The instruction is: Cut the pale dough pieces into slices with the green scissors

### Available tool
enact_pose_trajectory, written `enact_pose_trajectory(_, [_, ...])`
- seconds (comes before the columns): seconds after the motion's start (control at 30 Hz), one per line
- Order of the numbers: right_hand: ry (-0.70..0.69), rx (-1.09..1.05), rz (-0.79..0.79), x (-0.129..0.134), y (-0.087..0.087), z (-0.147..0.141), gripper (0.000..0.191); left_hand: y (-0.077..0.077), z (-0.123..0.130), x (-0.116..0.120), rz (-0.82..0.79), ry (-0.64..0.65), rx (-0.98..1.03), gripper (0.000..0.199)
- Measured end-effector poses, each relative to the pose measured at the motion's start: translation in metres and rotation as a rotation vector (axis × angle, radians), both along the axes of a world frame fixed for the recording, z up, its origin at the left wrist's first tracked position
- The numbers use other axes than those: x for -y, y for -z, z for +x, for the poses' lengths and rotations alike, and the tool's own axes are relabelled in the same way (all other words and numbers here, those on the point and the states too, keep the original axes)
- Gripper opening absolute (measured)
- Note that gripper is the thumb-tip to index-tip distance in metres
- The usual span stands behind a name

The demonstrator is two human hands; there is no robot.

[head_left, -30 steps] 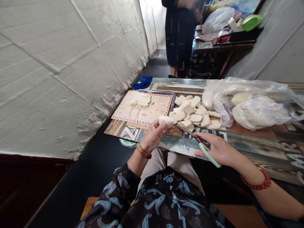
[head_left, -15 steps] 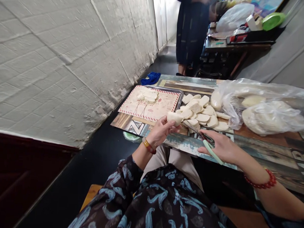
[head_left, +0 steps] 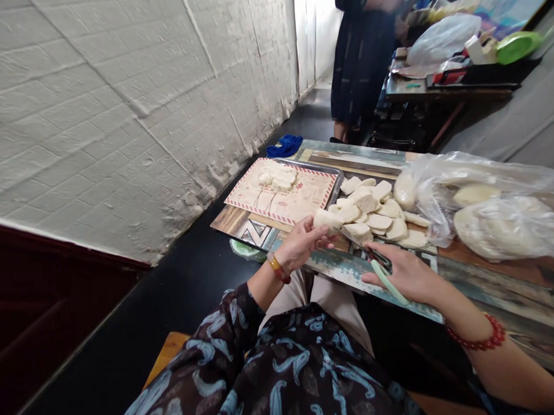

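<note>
Tray [head_left: 338, 183] left on table [head_left: 342, 269], slices [head_left: 365, 201] centre, bag [head_left: 500, 173] right; cloth [head_left: 284, 146] behind tray

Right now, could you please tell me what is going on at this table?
The left hand holds a pale slice, and the right hand holds scissors, their blades close to it. More slices lie heaped on the table beside a tray, with a few pale pieces on its printed paper.

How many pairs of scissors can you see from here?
1: the scissors in the right hand, blades pointing toward the pale piece in the left hand. Others may be hidden in the clutter on the far table.
</note>
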State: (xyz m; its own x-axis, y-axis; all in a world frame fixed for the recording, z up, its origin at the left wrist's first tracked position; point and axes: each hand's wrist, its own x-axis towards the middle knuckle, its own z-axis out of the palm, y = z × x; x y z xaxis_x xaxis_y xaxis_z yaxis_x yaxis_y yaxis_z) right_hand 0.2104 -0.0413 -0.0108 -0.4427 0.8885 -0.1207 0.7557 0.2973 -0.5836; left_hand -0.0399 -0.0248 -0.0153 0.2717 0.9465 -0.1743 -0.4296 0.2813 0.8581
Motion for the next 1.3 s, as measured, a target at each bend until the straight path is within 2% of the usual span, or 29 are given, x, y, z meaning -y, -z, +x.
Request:
enact_pose_trajectory(0.23, [0.006, -0.005, 0.050, 0.000, -0.004, -0.002, 0.061, 0.002, -0.002, -0.003, 0.011, -0.016, 0.019, 0.047])
enact_pose_trajectory(0.47, [-0.013, -0.039, 0.021, -0.002, -0.005, -0.003, 0.062, 0.004, -0.002, -0.003, 0.002, -0.004, 0.030, 0.048])
enact_pose_trajectory(0.73, [-0.005, -0.022, 0.012, -0.003, -0.014, -0.005, 0.059, -0.002, -0.002, -0.005, 0.004, -0.013, 0.007, 0.043])
enact_pose_trajectory(0.9, [-0.005, -0.009, 0.037, -0.004, -0.014, -0.004, 0.060, -0.001, -0.002, -0.008, 0.017, -0.005, 0.001, 0.043])
enact_pose_trajectory(1.13, [-0.020, -0.009, -0.006, -0.008, -0.014, 0.000, 0.065, 0.001, 0.000, -0.009, 0.058, -0.019, -0.064, 0.043])
enact_pose_trajectory(1.3, [-0.032, 0.029, -0.017, -0.011, -0.018, -0.001, 0.064, 0.001, 0.002, -0.009, 0.115, 0.033, -0.135, 0.041])
